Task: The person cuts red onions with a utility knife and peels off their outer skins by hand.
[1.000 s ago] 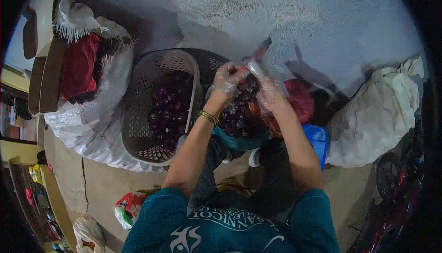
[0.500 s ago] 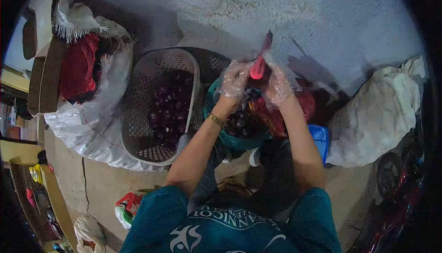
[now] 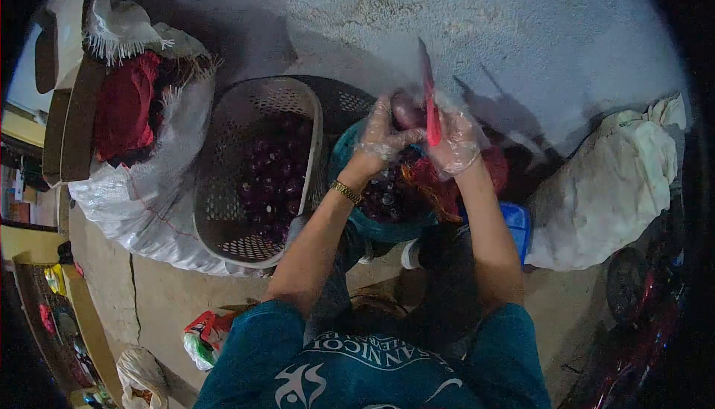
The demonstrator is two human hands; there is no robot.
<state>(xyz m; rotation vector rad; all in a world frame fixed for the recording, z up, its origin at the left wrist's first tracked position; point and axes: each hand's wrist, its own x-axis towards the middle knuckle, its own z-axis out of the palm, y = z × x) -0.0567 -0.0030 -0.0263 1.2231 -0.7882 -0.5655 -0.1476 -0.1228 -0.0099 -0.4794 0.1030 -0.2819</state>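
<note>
Hiding part of a purple bulb (image 3: 407,112): gloved hands (image 3: 380,130) (image 3: 456,139), red knife (image 3: 431,116).

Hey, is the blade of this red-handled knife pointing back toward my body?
No, the knife has its red handle nearer your body and its dark blade pointing away, towards the wall.
</note>
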